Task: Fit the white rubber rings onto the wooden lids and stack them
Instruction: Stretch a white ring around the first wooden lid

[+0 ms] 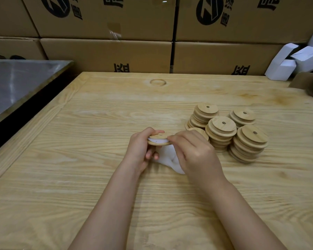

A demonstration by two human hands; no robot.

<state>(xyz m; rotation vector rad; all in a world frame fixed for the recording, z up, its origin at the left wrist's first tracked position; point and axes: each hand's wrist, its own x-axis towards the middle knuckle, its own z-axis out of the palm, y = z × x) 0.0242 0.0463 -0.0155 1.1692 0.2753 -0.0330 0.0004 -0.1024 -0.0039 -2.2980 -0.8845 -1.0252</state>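
In the head view, a wooden lid (158, 137) is held above the table (80, 168), between two bare hands. It is gripped by the left hand (140, 147) from the left, with the fingers curled round its rim and the thumb laid over its top edge. Its right edge is pinched by the bunched fingertips of the right hand (193, 152), at the level of the ring; whether the rubber or the wood is touched there cannot be told, since the spot is blurred.

The lid is seen as a pale round disc, almost edge-on, with a small dark hole in its upper face. A white rubber ring (157, 141) is seated round its middle, and it shows as a white band between the upper wooden face and a wider wooden rim beneath.

Directly under the grip, partly hidden by both hands, something soft and white (170, 157) is lying on the table; it is possibly a heap of loose rings.

To the right of the grip, several stacks of lids (222, 134) are standing close together, each top lid showing a stepped face and a hole. One single lid (199, 131) is partly hidden just behind the right hand's knuckles.

Beyond the grip, printed cardboard boxes (107, 51) are piled along the table's far edge, and small white cartons (287, 64) are heaped at the far right
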